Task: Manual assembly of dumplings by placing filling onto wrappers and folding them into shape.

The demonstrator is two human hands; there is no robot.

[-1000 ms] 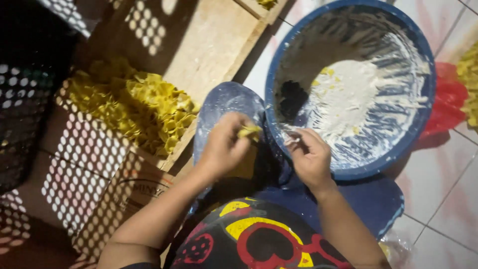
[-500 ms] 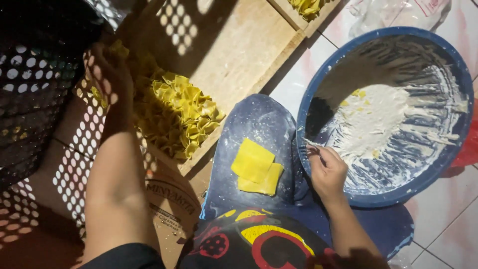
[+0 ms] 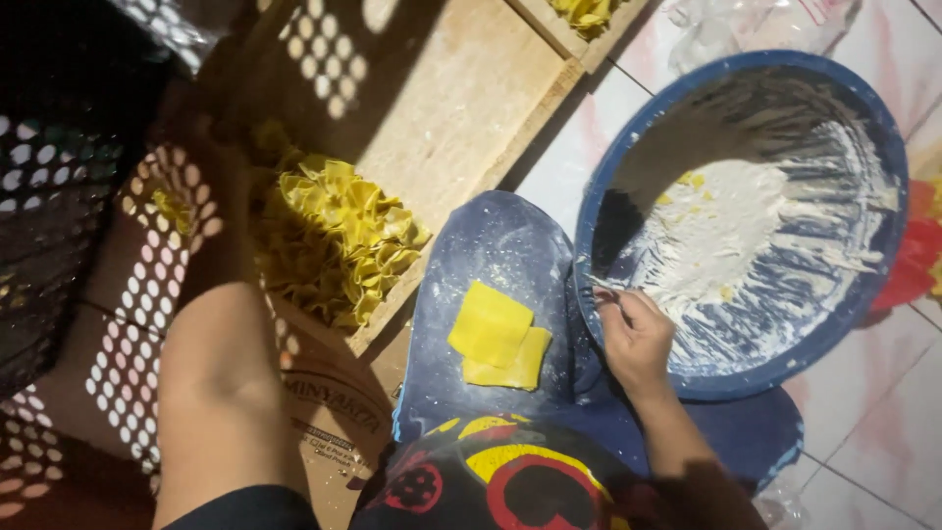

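My left hand (image 3: 196, 172) reaches out to the left, in shadow, over the edge of a pile of folded yellow dough pieces (image 3: 334, 240) on a wooden tray (image 3: 461, 88). Its fingers are too dark to read. Two flat yellow dough squares (image 3: 496, 339) lie stacked on my flour-dusted blue knee (image 3: 491, 245). My right hand (image 3: 636, 334) rests at the near rim of a blue basin (image 3: 873, 285), fingers pinched on what looks like a thin stick. White paste (image 3: 731, 236) with yellow bits is smeared inside the basin.
A dark perforated crate (image 3: 59, 196) stands at the left and throws dotted light over a cardboard box (image 3: 329, 412) below the tray. A crumpled clear plastic bag (image 3: 746, 25) lies on the tiled floor at the top. More yellow pieces (image 3: 584, 12) show at the top edge.
My left hand has swung from my lap out to the pile on the left. Both hands were on a dough piece over the lap; the right hand now sits at the basin's rim.
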